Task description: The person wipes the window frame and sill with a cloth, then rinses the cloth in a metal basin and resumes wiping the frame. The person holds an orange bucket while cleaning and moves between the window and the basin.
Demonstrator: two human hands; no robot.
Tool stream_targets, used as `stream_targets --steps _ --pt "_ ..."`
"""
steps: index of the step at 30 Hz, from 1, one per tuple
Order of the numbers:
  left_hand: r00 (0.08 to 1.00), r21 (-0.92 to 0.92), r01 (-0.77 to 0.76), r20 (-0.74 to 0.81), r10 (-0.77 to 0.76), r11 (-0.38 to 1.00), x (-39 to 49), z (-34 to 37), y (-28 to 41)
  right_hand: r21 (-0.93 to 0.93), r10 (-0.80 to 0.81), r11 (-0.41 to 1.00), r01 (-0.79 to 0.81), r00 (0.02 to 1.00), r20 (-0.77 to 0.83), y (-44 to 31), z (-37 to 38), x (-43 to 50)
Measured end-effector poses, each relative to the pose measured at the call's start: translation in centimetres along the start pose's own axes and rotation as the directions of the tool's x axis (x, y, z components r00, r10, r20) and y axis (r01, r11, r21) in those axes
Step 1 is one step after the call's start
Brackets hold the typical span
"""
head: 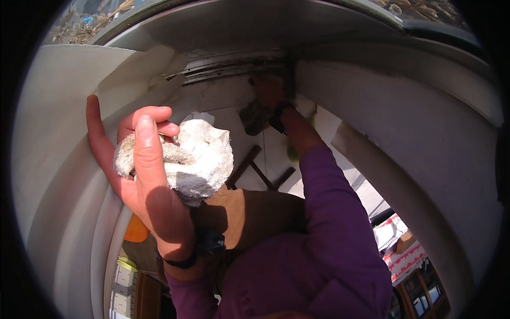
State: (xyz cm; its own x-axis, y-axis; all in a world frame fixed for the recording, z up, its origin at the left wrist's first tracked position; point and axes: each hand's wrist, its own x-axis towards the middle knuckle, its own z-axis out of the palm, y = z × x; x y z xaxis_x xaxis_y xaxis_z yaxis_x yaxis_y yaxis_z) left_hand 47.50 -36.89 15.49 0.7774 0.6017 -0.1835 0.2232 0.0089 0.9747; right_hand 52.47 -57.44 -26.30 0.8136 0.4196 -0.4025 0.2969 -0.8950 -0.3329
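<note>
My left hand (155, 171) holds a bunched white terry cloth (203, 159), greyish in places, between thumb and curled fingers. One finger of that hand stretches out against the pale curtain (67, 79). My right hand (269, 91) reaches down into the shaded corner by the window track (223, 72), over the light sill. Under its wrist lies a dark grey rag (254, 117). Shadow and blur hide the right fingers, so I cannot tell whether they grip anything. Dark bands with small devices sit on both wrists.
Window glass (255, 20) curves across the top, with dry plant litter outside. A pale curtain-like panel (398, 111) hangs at right. Below are dark wooden legs (263, 171) and a green object (293, 153) partly behind my arm. An orange item (136, 229) and boxes (123, 285) stand lower left.
</note>
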Motion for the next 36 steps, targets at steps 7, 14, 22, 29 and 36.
stream_targets --steps 7,14,22,29,36 --pt "1.0 -0.006 0.006 0.005 -0.006 1.0 0.3 -0.3 -0.2 -0.063 0.126 0.99 -0.128 0.992 -0.025 4.4 2.5 -0.2" --pt "1.0 0.026 0.004 -0.003 -0.004 1.0 -0.1 -0.3 -0.3 -0.11 -0.066 0.993 0.05 0.987 -0.148 7.0 7.4 0.4" --pt "0.999 -0.034 0.031 -0.031 -0.032 0.999 0.3 -0.3 0.0 0.036 0.299 0.954 -0.297 0.938 -0.173 4.6 5.4 -0.5" --pt "0.999 0.024 -0.037 -0.008 0.037 0.999 0.3 -0.7 -0.9 -0.101 -0.091 0.992 0.07 0.971 -0.222 1.1 4.7 0.8" --pt "0.999 -0.003 -0.049 0.002 0.049 0.999 0.6 -1.3 -0.9 0.037 0.258 0.966 -0.256 0.966 -0.038 2.7 2.2 -0.8"
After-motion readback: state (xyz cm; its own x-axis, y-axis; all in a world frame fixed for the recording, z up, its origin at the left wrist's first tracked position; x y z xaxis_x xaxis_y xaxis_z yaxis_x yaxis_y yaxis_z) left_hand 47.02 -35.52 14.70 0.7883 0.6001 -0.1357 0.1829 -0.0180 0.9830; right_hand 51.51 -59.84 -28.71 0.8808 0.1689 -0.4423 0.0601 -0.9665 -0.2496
